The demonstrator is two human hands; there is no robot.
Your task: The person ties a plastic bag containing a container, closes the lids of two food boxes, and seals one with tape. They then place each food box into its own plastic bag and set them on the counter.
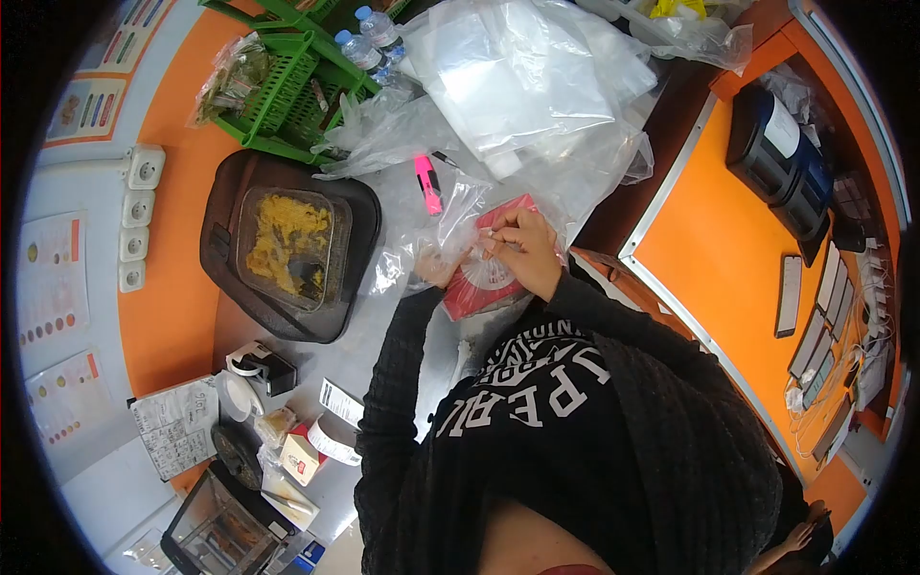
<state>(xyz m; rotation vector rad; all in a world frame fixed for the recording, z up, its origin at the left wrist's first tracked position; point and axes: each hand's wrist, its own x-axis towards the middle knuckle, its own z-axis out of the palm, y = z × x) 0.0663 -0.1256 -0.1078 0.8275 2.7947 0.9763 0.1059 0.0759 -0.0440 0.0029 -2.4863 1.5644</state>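
A red box with a white round print (pixel 491 274) lies on the metal counter in front of my body, with a clear plastic bag (pixel 458 213) around it. My right hand (pixel 525 247) is over the box, thumb and fingertips pinched together on the bag's film. At the box's left side, my left hand (pixel 438 266) grips the same plastic, partly covered by its shiny folds. Just beyond the hands, a pink highlighter (pixel 428 184) lies on the counter beside a dark pen (pixel 445 159).
Left of the hands, a clear tub of yellow food (pixel 290 247) rests in a black container (pixel 356 311). Green baskets (pixel 278 91), water bottles (pixel 380 34) and stacked plastic bags (pixel 517 72) stand behind. An orange counter (pixel 714 240) with several phones is at right.
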